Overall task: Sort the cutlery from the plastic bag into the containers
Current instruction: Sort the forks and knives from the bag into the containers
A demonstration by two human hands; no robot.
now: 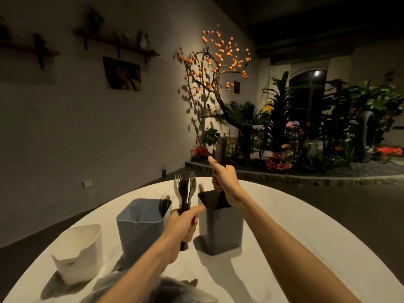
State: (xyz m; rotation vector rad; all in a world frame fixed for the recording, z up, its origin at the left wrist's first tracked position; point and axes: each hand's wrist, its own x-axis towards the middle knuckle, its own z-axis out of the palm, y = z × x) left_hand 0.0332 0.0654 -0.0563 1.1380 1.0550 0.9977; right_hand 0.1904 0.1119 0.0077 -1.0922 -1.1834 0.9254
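My left hand [184, 221] grips a bunch of forks [185, 186], dark ones and a pale one, tines up, between the two tall containers. My right hand [223, 179] holds a bundle of dark knives [220, 154] upright over the grey container [220, 230], their lower ends at its mouth. The blue-grey container [141, 226] to the left has dark forks [165, 203] standing in its far corner. A white container [79, 254] stands at the far left. The clear plastic bag [153, 289] with dark cutlery lies at the near edge under my left forearm.
All three containers stand on a round table with a white cloth [295, 237]. Beyond it is dark floor, a white wall with shelves, and a planted bed with an orange-flowered tree [218, 62] at the back right.
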